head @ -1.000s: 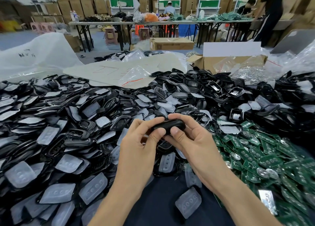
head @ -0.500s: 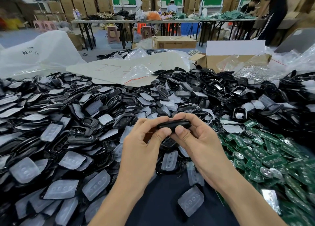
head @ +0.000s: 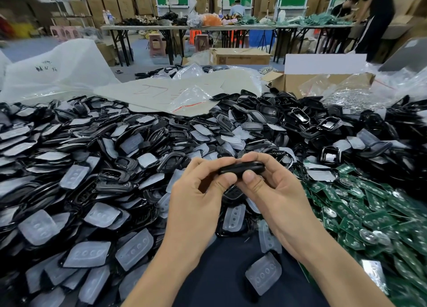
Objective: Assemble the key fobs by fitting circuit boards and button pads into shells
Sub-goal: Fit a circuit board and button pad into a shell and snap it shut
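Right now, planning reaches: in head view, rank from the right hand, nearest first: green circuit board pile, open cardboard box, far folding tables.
1. Green circuit board pile, right of the right hand.
2. Open brown cardboard box, back right.
3. Far folding tables, across the room.

Black key fob (head: 241,168), closed, edge-on, level, above heaped shells (head: 120,177), pads (head: 136,249), boards (head: 360,214)

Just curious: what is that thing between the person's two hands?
A black key fob shell, pinched by the left hand and right hand, as the head view shows.
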{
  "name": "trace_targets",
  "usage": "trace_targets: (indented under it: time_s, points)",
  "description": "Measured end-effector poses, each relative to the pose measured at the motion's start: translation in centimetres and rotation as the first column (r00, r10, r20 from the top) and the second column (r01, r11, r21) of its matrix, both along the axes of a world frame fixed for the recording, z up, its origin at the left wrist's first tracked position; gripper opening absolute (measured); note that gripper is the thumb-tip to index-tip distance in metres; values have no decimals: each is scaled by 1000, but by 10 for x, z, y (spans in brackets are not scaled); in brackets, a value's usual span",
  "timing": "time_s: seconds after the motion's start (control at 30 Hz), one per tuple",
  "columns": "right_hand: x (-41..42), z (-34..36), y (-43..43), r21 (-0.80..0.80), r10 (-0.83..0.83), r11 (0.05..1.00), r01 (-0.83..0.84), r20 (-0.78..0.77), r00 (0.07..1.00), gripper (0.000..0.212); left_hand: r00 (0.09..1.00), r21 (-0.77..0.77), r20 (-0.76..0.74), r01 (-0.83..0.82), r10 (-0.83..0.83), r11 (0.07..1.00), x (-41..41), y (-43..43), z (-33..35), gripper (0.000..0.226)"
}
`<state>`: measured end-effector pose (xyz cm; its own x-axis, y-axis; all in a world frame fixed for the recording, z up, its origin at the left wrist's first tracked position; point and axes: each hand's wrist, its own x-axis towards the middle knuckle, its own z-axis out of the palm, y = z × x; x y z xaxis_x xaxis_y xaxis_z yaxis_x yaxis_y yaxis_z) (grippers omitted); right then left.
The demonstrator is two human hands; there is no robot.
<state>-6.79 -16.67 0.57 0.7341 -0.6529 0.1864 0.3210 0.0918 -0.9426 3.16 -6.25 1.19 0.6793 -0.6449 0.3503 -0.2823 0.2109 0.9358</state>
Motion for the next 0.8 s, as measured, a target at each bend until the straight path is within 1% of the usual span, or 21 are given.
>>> trace_targets:
  time_s: [0.07, 0.13, 0.2, 0.27, 0.33, 0.4, 0.43, 0.5, 0.53, 0.57, 0.6, 0.67, 0.73, 0.8]
  points:
    - [2, 1, 2, 108, 37, 993, -44, 66, 997, 18, 1000, -6, 9, -1, 1, 1000, 0, 0, 0, 29]
    - [4, 3, 3, 235, 58, 968, -89, 134, 989, 14, 999, -5, 38, -13, 14, 1000, 0, -1, -1, 28]
    - [5, 4, 3, 330, 53, 938, -103, 156, 986, 17, 994, 10, 98, -45, 43, 999, 1, -2, -3, 28]
    - [6, 4, 3, 397, 50, 911, -111, 161, 986, 18, 976, 35, 202, -92, 83, 995, 1, -3, -5, 28]
    - [7, 5, 3, 445, 43, 889, -107, 150, 988, 19, 932, 35, 338, -148, 128, 988, 1, -4, -7, 27]
    - [6, 5, 2, 481, 39, 870, -106, 146, 988, 24, 862, 20, 478, -201, 167, 979, 2, -4, -11, 27]
    - [5, 5, 1, 487, 41, 867, -108, 146, 988, 25, 827, 16, 534, -219, 177, 976, 2, -5, -13, 28]
    - [4, 5, 1, 468, 44, 878, -103, 135, 990, 26, 786, 12, 591, -235, 182, 972, 3, -5, -16, 29]
    - [4, 4, 1, 441, 38, 893, -89, 122, 992, 25, 788, 14, 589, -233, 181, 972, 3, -5, -16, 28]
    - [4, 4, 1, 396, 25, 916, -62, 100, 995, 24, 813, 24, 555, -226, 175, 974, 3, -6, -16, 27]
    - [4, 3, 2, 329, 5, 944, -29, 73, 997, 22, 861, 44, 483, -207, 161, 977, 3, -6, -15, 27]
    - [3, 3, 3, 163, -40, 986, 34, 35, 999, 23, 950, 67, 289, -144, 119, 987, 3, -6, -12, 31]
    - [3, 2, 3, 40, -99, 994, 98, 26, 995, 22, 979, 53, 166, -125, 115, 991, 4, -5, -11, 29]
    - [3, 1, 2, 37, -165, 986, 164, 30, 986, 18, 981, 39, 137, -147, 140, 988, 6, -5, -10, 25]
